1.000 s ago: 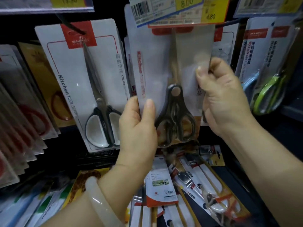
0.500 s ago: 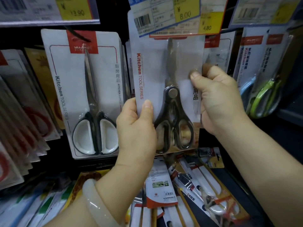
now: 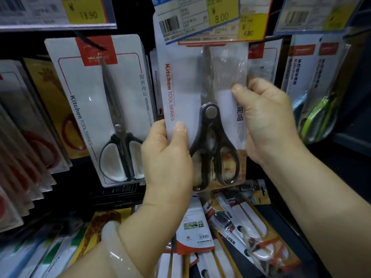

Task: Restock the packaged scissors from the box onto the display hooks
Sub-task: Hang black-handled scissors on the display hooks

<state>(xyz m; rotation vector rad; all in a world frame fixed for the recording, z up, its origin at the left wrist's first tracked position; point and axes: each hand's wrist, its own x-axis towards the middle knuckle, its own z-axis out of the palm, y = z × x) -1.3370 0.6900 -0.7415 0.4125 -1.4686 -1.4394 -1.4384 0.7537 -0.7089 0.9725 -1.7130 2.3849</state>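
Fingers (image 3: 180,129) of your left hand (image 3: 166,157) are pinching the lower left edge of the scissors package (image 3: 202,109), thumb lying flat on the front of the card and the rest wrapped behind it. Your right hand (image 3: 267,121) is gripping the right edge a little higher, thumb pressed on the clear blister and the other fingers curled around the back. You are holding the package upright, blades pointing up, black handles at the bottom, in front of the display wall. Its top edge is sitting behind the price tags (image 3: 212,19) marked 8.00 and 4.80, so I cannot tell whether the hang hole is on a hook; that part is hidden. Just to the left, a second scissors pack (image 3: 102,109) with black and white handles is hanging from a dark hook (image 3: 88,40) through its red header. To the right, a green-handled pack (image 3: 319,117) is hanging, slightly blurred. A pale bangle (image 3: 118,251) is sitting on your left wrist. Below your hands, more carded goods (image 3: 241,233) are lying in a loose, overlapping heap, and stacked packs (image 3: 24,149) are leaning along the far left.
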